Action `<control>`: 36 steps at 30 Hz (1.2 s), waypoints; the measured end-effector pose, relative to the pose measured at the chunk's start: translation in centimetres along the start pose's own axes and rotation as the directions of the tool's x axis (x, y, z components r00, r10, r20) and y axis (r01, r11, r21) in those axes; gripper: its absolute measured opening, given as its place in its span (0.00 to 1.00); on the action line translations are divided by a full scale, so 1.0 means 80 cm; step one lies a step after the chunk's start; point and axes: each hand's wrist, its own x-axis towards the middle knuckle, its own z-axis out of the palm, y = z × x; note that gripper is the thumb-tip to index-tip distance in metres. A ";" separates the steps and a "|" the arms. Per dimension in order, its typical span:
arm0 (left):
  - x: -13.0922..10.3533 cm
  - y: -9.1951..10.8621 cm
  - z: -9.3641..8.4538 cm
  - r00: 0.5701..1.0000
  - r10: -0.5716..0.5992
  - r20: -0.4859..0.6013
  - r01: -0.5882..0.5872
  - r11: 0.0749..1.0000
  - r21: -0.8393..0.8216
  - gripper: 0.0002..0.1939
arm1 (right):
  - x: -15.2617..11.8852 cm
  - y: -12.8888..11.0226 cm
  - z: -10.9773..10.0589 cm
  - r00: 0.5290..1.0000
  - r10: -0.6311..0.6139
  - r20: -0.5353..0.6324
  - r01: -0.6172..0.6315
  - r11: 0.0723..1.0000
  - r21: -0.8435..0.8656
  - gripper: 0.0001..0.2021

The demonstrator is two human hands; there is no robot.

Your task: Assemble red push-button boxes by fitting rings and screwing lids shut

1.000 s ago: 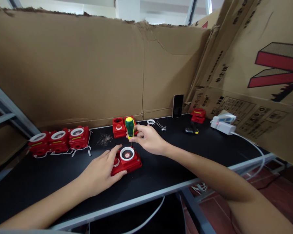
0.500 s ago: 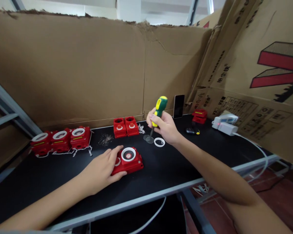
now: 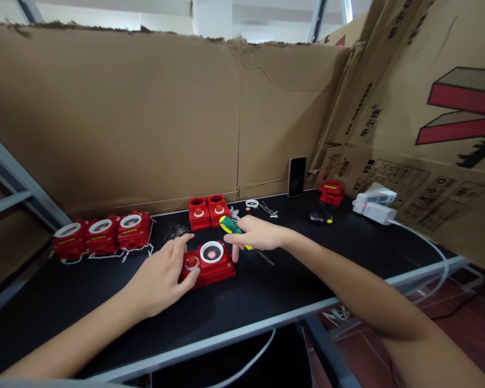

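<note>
A red box [image 3: 210, 274] with a white ring around a dark round window and a red knob at its left lies on the black tabletop. My left hand [image 3: 164, 277] is around its left end, thumb at the front edge near the knob and fingers at the back. In my right hand [image 3: 258, 233] is a green and yellow screwdriver [image 3: 231, 225], handle pointing left and shaft pointing down to the right, away from the box. Some right fingertips are at the box's right end; whether they press on it I cannot tell.
Three red boxes with white rings [image 3: 101, 225] and white cords stand at the left. Two red housings [image 3: 200, 214] are behind the box. At the back are a loose white ring [image 3: 251, 203], a phone [image 3: 296, 177], another yellow-tipped tool [image 3: 320, 216] and a white power adapter [image 3: 374, 207].
My right hand has come down and left to the box, and the screwdriver has swung from upright to lying slanted. My left thumb has shifted up, uncovering the knob.
</note>
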 end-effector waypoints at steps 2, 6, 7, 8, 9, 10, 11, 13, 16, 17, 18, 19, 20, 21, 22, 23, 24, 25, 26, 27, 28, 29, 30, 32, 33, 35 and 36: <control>0.000 0.002 -0.005 1.000 -0.020 0.008 0.020 0.999 -0.026 0.34 | 0.000 0.000 -0.001 1.000 0.001 0.014 -0.001 1.000 0.023 0.28; 0.002 0.002 -0.012 0.999 -0.041 0.015 0.042 0.995 -0.086 0.30 | 0.000 0.002 -0.001 0.999 -0.028 -0.032 0.028 1.000 0.002 0.27; 0.003 0.001 -0.013 0.999 -0.045 0.019 0.047 0.993 -0.107 0.29 | 0.000 0.002 -0.002 0.998 -0.026 -0.053 0.026 1.000 0.000 0.27; 0.005 0.001 -0.015 0.998 -0.051 0.023 0.054 0.990 -0.130 0.28 | 0.000 0.002 -0.002 0.997 -0.026 -0.066 0.027 1.000 0.002 0.28; 0.007 0.000 -0.016 0.998 -0.059 0.028 0.063 0.986 -0.155 0.27 | -0.001 0.002 -0.003 0.997 -0.032 -0.063 0.033 0.999 0.011 0.28; 0.009 -0.001 -0.018 0.997 -0.069 0.033 0.074 0.981 -0.180 0.26 | -0.003 0.001 -0.004 0.998 -0.042 -0.037 0.043 0.999 0.029 0.29; 0.011 -0.002 -0.020 0.996 -0.080 0.039 0.086 0.975 -0.205 0.26 | -0.005 0.001 -0.006 0.998 -0.057 0.011 0.056 0.997 0.053 0.29; 0.016 -0.005 -0.024 0.994 -0.097 0.053 0.107 0.963 -0.246 0.24 | -0.009 0.000 -0.009 0.986 -0.095 0.139 0.083 0.992 0.091 0.28; 0.020 -0.007 -0.028 0.992 -0.110 0.068 0.125 0.949 -0.288 0.22 | -0.012 0.002 -0.013 0.966 -0.106 0.235 0.086 0.992 0.091 0.28; 0.021 -0.007 -0.030 0.991 -0.112 0.069 0.127 0.947 -0.295 0.22 | -0.012 0.004 -0.014 0.970 -0.094 0.226 0.076 0.994 0.083 0.27; 0.021 -0.006 -0.031 0.991 -0.111 0.073 0.128 0.946 -0.299 0.22 | -0.011 0.006 -0.014 0.975 -0.078 0.208 0.062 0.995 0.079 0.27; 0.020 -0.005 -0.032 0.991 -0.106 0.081 0.126 0.945 -0.301 0.22 | -0.010 0.008 -0.013 0.981 -0.061 0.186 0.047 0.996 0.081 0.27; 0.019 -0.004 -0.032 0.991 -0.097 0.092 0.120 0.946 -0.302 0.22 | -0.008 0.010 -0.012 0.985 -0.048 0.165 0.034 0.996 0.086 0.26; 0.017 -0.002 -0.032 0.991 -0.084 0.101 0.111 0.947 -0.303 0.22 | -0.007 0.012 -0.011 0.989 -0.042 0.141 0.029 0.995 0.093 0.25; 0.015 0.001 -0.031 0.992 -0.067 0.110 0.097 0.948 -0.302 0.23 | -0.006 0.013 -0.010 0.993 -0.044 0.113 0.033 0.995 0.095 0.24; 0.013 0.003 -0.030 0.992 -0.048 0.113 0.080 0.952 -0.296 0.23 | -0.005 0.012 -0.009 0.995 -0.054 0.081 0.047 0.995 0.090 0.23; 0.011 0.006 -0.028 0.994 -0.031 0.108 0.061 0.957 -0.283 0.24 | -0.005 0.011 -0.008 0.996 -0.069 0.047 0.066 0.995 0.075 0.21; 0.009 0.007 -0.027 0.995 -0.016 0.098 0.042 0.963 -0.266 0.24 | -0.005 0.010 -0.008 0.996 -0.086 0.020 0.085 0.995 0.055 0.21; 0.007 0.009 -0.026 0.996 -0.004 0.086 0.025 0.969 -0.247 0.25 | -0.006 0.008 -0.009 0.995 -0.102 0.013 0.102 0.994 0.035 0.22; 0.005 0.009 -0.026 0.997 0.010 0.076 0.008 0.973 -0.232 0.25 | -0.008 0.006 -0.010 0.993 -0.116 0.035 0.115 0.993 0.022 0.24; 0.004 0.008 -0.026 0.997 0.029 0.067 -0.013 0.974 -0.225 0.26 | -0.009 0.004 -0.011 0.988 -0.126 0.085 0.124 0.992 0.020 0.26; 0.003 0.007 -0.027 0.997 0.056 0.056 -0.042 0.973 -0.226 0.27 | -0.010 0.003 -0.013 0.979 -0.134 0.150 0.132 0.991 0.027 0.26; 0.002 0.005 -0.029 0.994 0.101 0.044 -0.088 0.968 -0.235 0.28 | -0.011 0.002 -0.015 0.966 -0.147 0.211 0.142 0.989 0.041 0.26; 0.002 -0.001 -0.034 0.968 0.250 0.012 -0.239 0.938 -0.251 0.31 | -0.011 0.003 -0.016 0.941 -0.180 0.286 0.169 0.984 0.062 0.25; 0.001 -0.004 -0.036 0.941 0.338 0.003 -0.326 0.911 -0.252 0.33 | -0.010 0.005 -0.015 0.936 -0.191 0.295 0.180 0.981 0.067 0.24; 0.001 -0.007 -0.038 0.886 0.463 0.016 -0.446 0.862 -0.239 0.37 | -0.006 0.009 -0.011 0.940 -0.184 0.287 0.171 0.983 0.070 0.24; 0.000 -0.007 -0.038 0.869 0.493 0.032 -0.473 0.849 -0.233 0.39 | -0.003 0.010 -0.008 0.948 -0.164 0.274 0.149 0.986 0.077 0.24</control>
